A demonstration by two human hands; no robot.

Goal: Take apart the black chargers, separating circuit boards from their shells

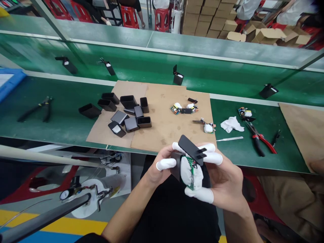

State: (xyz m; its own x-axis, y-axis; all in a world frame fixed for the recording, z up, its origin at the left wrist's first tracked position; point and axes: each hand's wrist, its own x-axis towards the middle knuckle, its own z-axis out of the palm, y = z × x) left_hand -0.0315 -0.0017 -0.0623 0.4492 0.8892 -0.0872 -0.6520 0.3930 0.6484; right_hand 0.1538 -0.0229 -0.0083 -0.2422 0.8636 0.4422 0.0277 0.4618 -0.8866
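Observation:
In front of my lap, my left hand (pixel 164 164) grips a black plastic casing (pixel 176 165) from the side, white finger cots on its fingertips. My right hand (pixel 220 175), also in finger cots, closes around a green circuit board (pixel 191 177) coated with thick white compound. The board sits at the casing's open end; how deep it reaches inside is hidden. A black end cap (pixel 191 148) with prongs tilts above the board, against the right fingers. Past the hands, more boards with white compound (pixel 209 128) lie on a cardboard sheet (pixel 162 135).
Several black casings (pixel 128 101) cluster on the cardboard's left. Cutting pliers (pixel 37 108) lie far left. To the right are a crumpled white tissue (pixel 231 125), a white strip (pixel 230 138) and red-handled pliers (pixel 260 138). More units (pixel 178 78) rest on the green belt (pixel 146 67) behind.

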